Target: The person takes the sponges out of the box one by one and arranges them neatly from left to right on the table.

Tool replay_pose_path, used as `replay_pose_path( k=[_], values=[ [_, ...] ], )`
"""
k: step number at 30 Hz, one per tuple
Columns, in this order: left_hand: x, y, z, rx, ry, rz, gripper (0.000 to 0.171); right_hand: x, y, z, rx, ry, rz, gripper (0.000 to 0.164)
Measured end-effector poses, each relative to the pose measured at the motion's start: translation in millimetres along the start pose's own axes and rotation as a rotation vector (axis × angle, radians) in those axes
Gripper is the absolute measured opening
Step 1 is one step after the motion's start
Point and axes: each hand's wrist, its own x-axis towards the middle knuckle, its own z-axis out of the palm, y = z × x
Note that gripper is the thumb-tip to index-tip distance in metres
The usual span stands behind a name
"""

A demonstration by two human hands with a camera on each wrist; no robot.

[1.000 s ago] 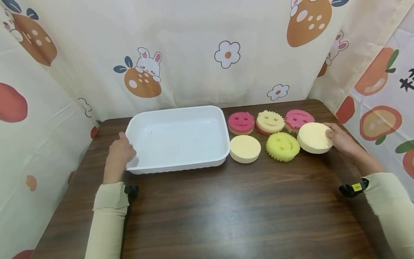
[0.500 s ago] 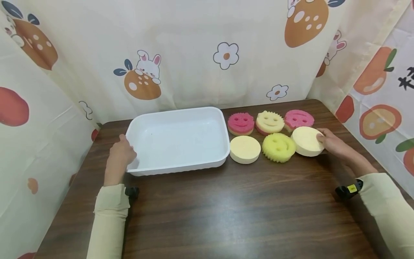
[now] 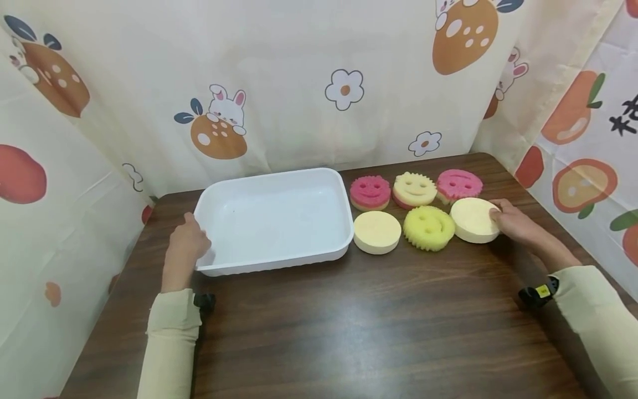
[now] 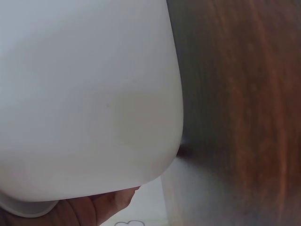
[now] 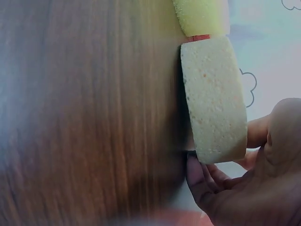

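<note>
My left hand (image 3: 186, 244) grips the left edge of a white rectangular plastic tray (image 3: 279, 221) near its front corner. In the left wrist view, fingers (image 4: 113, 202) show behind the tray wall (image 4: 94, 108). At the right, my right hand (image 3: 515, 221) pinches a plain cream round sponge (image 3: 473, 220) by its right side. The right wrist view shows this sponge (image 5: 214, 99) edge-on, with fingers of the right hand (image 5: 249, 188) at its near end. A yellow smiley sponge (image 3: 428, 228) lies immediately left of it, and another cream round sponge (image 3: 377, 231) lies beside the tray.
Behind these is a back row: a pink smiley sponge (image 3: 370, 191), a cream-topped smiley sponge (image 3: 415, 188) and a second pink sponge (image 3: 459, 184). All stand on a dark wooden table (image 3: 349, 321). Printed curtains (image 3: 299, 100) enclose its back and sides.
My right hand has moved the cream sponge left and down beside the yellow one, which shifted slightly left. My left hand keeps its hold on the tray. The head view has tilted slightly.
</note>
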Motion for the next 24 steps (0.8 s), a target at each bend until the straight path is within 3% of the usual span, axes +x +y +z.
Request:
replay_pose_path(
  k=[11,24],
  values=[
    [2.7,-2.0,-0.5,0.003,-0.004,0.003,0.079,5,6,3,-0.26,0.113,-0.067,0.06],
    [5.9,-4.4,2.2,0.017,-0.025,-0.022,0.078,11,5,10,-0.252,0.096,-0.05,0.061]
  ],
)
